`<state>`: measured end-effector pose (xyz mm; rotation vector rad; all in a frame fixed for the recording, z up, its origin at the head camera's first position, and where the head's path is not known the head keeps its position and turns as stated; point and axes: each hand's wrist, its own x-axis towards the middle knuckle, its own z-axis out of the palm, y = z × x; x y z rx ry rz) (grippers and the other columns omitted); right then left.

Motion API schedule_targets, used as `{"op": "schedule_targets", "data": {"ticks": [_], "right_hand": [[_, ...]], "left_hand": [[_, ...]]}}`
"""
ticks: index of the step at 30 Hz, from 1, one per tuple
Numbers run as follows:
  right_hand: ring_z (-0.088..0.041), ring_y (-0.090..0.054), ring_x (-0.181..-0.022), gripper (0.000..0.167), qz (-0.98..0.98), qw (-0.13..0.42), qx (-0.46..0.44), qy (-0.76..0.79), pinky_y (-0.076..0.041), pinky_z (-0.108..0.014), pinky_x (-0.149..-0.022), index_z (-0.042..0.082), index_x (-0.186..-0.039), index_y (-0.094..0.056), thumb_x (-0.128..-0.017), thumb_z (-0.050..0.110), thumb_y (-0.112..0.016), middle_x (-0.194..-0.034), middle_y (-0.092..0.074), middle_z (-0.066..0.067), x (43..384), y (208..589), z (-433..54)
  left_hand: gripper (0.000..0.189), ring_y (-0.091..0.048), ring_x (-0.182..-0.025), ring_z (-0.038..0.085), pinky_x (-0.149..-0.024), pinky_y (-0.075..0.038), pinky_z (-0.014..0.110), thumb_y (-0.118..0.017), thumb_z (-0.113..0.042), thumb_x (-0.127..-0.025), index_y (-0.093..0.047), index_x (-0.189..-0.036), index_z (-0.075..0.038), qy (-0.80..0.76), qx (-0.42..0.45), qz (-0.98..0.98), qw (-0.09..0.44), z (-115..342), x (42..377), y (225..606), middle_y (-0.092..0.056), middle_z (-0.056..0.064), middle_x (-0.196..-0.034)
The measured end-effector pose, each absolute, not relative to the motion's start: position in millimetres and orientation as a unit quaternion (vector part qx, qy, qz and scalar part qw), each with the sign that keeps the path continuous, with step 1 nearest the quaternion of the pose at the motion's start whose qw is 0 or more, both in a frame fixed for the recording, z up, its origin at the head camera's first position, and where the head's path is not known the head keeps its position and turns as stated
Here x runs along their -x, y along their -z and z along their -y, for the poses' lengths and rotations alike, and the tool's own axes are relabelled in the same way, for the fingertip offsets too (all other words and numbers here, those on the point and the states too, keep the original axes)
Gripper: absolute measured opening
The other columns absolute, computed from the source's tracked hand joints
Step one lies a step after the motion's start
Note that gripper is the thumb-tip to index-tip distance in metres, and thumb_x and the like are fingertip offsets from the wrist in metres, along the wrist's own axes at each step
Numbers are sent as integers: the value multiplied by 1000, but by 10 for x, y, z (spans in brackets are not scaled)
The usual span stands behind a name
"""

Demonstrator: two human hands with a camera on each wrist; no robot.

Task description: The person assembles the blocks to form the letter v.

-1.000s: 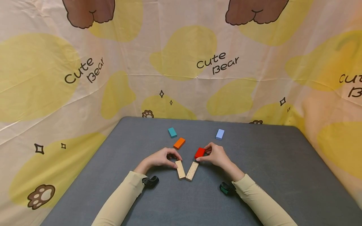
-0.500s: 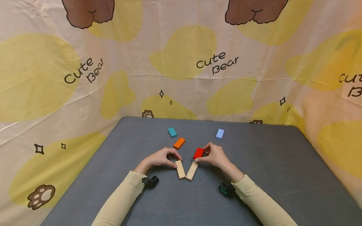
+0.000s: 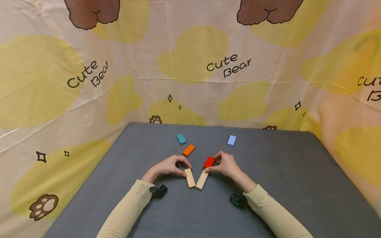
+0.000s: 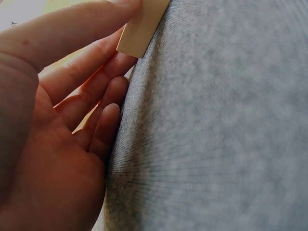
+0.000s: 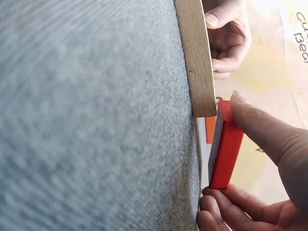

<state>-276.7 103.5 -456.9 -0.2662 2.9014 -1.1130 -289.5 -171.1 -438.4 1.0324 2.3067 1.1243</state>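
Note:
Two plain wooden blocks lie on the table in a V, their near ends almost meeting. My left hand (image 3: 170,166) pinches the far end of the left wooden block (image 3: 190,178) between thumb and fingers; the left wrist view shows the thumb over this wooden block (image 4: 144,29). My right hand (image 3: 227,164) holds a red block (image 3: 209,162) by its ends, thumb on one and fingers on the other. In the right wrist view the red block (image 5: 228,154) is close by the end of the right wooden block (image 5: 198,62). That right wooden block (image 3: 202,180) is not held.
Beyond the hands, an orange block (image 3: 189,150) and a teal block (image 3: 181,139) lie on the grey table (image 3: 282,172), left of centre. A light blue block (image 3: 231,140) is farther back on the right. A patterned cloth (image 3: 190,66) hangs behind the table.
The red block in my right hand has shifted slightly left, then a touch nearer the right wooden block's far end. My left hand and both wooden blocks have stayed in place.

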Motion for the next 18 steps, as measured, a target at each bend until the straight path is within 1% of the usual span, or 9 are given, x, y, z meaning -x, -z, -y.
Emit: {"op": "schedule_targets", "data": {"ticks": [10,18], "right_hand": [[-16,-60,-82,65,-932,1,88,353,-51,-33,-73,5,-101,-61,-59,46,-88,-91,-64,-6,2764,4584,-1011],[-18,-60,-84,65,-933,-3,85,349,-51,-34,-74,5,-101,-62,-58,46,-88,-91,-63,-7,2765,4608,-1004]], "left_hand": [[33,-56,-104,33,-92,-44,44,-75,-14,-81,-68,-112,-4,-392,-369,-820,194,1723,2916,4381,-66,11,-111],[33,-55,-103,33,-91,-43,44,-75,-14,-81,-68,-112,-4,-392,-367,-821,194,1726,2912,4390,-65,11,-111]]}}
